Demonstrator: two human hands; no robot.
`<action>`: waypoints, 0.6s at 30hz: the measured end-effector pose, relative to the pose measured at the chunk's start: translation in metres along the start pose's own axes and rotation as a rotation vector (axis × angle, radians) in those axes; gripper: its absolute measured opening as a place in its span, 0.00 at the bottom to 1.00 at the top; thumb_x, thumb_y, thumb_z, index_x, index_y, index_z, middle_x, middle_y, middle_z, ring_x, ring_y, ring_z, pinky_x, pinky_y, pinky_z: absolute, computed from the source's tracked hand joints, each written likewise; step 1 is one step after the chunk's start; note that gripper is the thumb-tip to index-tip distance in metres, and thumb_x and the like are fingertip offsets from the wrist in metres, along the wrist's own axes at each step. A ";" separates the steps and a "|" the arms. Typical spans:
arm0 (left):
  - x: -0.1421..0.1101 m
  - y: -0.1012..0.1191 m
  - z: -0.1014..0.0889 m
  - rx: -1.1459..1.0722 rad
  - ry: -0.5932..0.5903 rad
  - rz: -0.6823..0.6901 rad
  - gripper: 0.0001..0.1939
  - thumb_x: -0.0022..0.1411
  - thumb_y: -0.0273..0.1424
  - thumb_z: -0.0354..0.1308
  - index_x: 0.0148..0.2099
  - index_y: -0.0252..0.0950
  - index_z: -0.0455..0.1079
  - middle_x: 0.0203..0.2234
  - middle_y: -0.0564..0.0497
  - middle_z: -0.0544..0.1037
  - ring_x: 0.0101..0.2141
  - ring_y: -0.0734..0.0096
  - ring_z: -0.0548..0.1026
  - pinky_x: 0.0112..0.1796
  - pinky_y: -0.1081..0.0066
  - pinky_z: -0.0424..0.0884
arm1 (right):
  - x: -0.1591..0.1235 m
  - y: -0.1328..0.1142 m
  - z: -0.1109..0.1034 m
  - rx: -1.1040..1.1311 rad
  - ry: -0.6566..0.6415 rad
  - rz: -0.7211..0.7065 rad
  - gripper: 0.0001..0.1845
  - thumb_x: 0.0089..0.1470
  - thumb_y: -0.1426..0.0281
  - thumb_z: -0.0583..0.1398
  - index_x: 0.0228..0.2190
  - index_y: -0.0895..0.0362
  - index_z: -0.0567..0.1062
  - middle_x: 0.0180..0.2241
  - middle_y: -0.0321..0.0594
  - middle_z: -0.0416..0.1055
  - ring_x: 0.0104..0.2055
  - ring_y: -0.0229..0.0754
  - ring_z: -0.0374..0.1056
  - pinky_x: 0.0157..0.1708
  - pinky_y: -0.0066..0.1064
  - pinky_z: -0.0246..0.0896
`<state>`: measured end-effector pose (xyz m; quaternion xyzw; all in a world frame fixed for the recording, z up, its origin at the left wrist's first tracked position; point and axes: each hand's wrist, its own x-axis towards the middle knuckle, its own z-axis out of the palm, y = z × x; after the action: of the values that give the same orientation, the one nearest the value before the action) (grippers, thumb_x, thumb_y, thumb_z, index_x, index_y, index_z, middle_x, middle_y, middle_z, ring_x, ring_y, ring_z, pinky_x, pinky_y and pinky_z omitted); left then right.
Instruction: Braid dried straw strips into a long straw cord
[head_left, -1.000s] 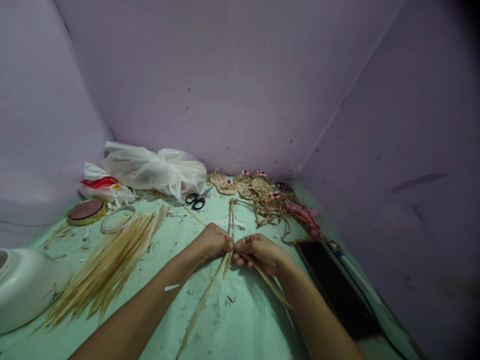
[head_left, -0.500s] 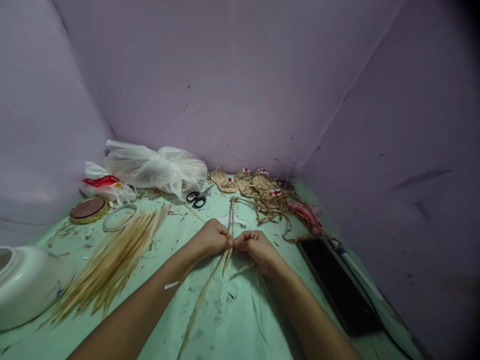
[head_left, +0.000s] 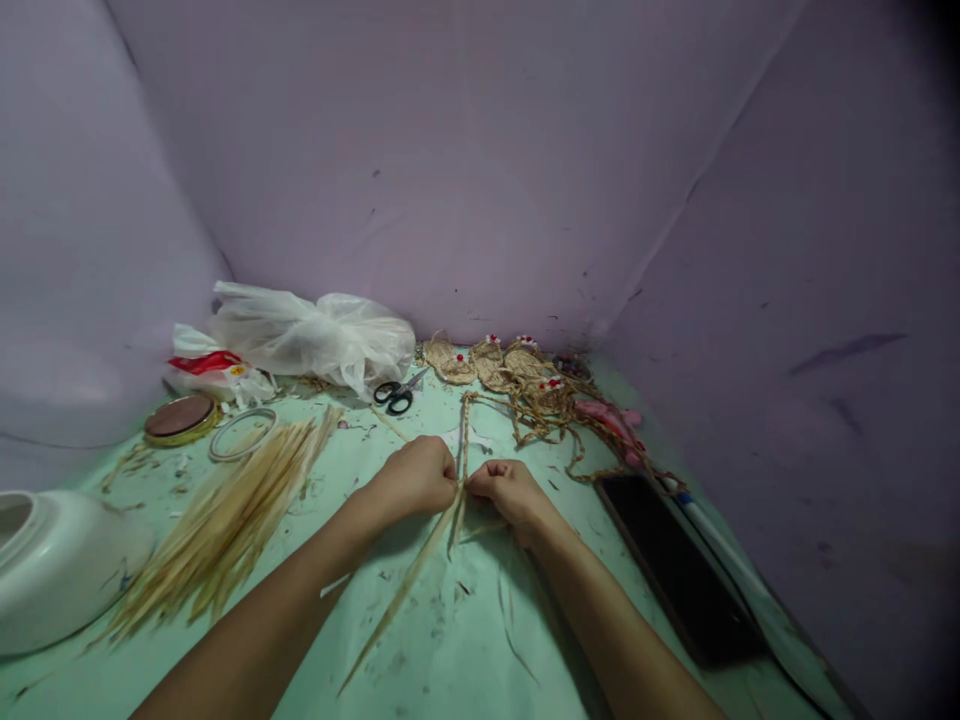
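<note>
A thin braid (head_left: pixel 466 432) of tan plant fibre runs down the middle of the green surface. At its lower end my left hand (head_left: pixel 424 475) pinches the strands from the left, fingers closed. My right hand (head_left: pixel 510 492) faces it, thumb and fingertips closed on the strands from the other side. Below the hands, a long loose fibre strand (head_left: pixel 409 580) slants down to the left, and shorter ends hang beside it. The braid's upper end bends right, toward a tangle of braided cord (head_left: pixel 536 428). The exact crossing of strands between my fingertips is hidden.
To the left lie a bundle of dry fibre strips (head_left: pixel 225 520), a tape roll (head_left: pixel 217 445), a round tin (head_left: pixel 180 417) and a white pot (head_left: pixel 67 570). Scissors (head_left: pixel 397 397), a plastic bag (head_left: pixel 315 335) and beaded woven pieces (head_left: pixel 491 367) sit behind. A phone (head_left: pixel 679 570) lies right.
My left hand has turned and shifted slightly left, its knuckles now more on top. The long loose strand has swung further left. My right hand stays nearly in place.
</note>
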<state>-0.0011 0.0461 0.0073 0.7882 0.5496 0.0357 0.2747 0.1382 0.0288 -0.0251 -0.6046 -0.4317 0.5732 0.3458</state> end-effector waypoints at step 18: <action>-0.005 0.019 -0.011 -0.437 0.104 -0.281 0.10 0.47 0.29 0.49 0.29 0.29 0.70 0.15 0.51 0.69 0.13 0.78 0.63 0.17 0.77 0.55 | -0.004 -0.003 -0.006 0.108 -0.141 -0.001 0.04 0.29 0.75 0.54 0.10 0.61 0.66 0.07 0.28 0.52 0.12 0.26 0.41 0.15 0.24 0.32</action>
<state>0.0086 0.0412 0.0266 0.6233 0.6462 0.1556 0.4120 0.1438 0.0266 -0.0206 -0.5430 -0.4239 0.6365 0.3468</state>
